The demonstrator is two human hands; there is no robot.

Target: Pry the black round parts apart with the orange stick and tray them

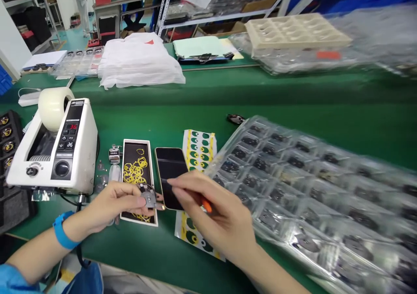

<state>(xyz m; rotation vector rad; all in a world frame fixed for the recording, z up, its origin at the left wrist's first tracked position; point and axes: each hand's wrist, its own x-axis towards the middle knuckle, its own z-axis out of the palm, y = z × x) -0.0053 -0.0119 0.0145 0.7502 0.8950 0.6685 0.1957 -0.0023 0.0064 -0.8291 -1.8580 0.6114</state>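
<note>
My left hand [122, 202], a blue band on its wrist, pinches a small grey-and-black round component [149, 197] between thumb and fingers. It is held above a white-rimmed box [153, 219] with yellow ring-shaped pieces [135, 170] inside. Over a dark-screened phone [171, 163], my right hand [216, 218] is closed, thumb and forefinger together. An orange-ended slim tool [206, 204] sticks out beneath its fingers; most of it is hidden, so I cannot tell its kind. A sheet of green and yellow stickers [200, 148] lies partly under the phone and right hand.
To the left stands a white tape dispenser [76, 146], with a tally counter [114, 154] beside the box. A clear compartment tray [293, 189] of dark parts fills the right side. Behind are white sheets [137, 61], a clipboard [205, 48] and a cream tray [296, 31].
</note>
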